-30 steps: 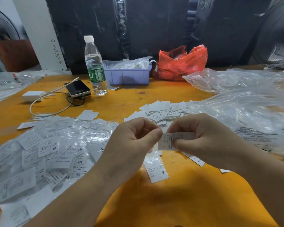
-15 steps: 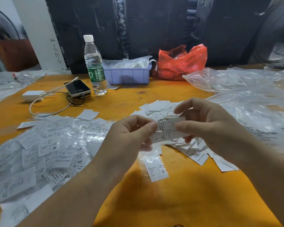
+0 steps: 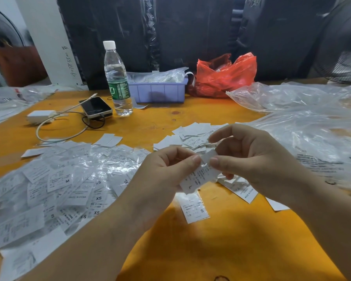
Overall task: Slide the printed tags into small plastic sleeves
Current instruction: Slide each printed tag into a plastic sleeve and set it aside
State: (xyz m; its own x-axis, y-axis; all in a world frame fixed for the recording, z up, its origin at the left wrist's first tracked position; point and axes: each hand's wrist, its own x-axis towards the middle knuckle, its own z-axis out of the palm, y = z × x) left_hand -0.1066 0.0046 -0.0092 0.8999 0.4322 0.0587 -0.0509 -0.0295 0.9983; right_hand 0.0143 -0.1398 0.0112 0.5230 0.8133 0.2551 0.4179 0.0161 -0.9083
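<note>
head view, both hands [image 3: 162, 175] [image 3: 249, 159] pinching tag [image 3: 199, 175]

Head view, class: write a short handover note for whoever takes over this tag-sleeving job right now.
Left hand and right hand: both pinch the top of one L tag, held above the table; whether a sleeve is in either grip is unclear.
Done: sleeved tags piled at left; one S tag lies under the hands.
Left: loose tags heaped behind the hands, more under the right wrist.
</note>
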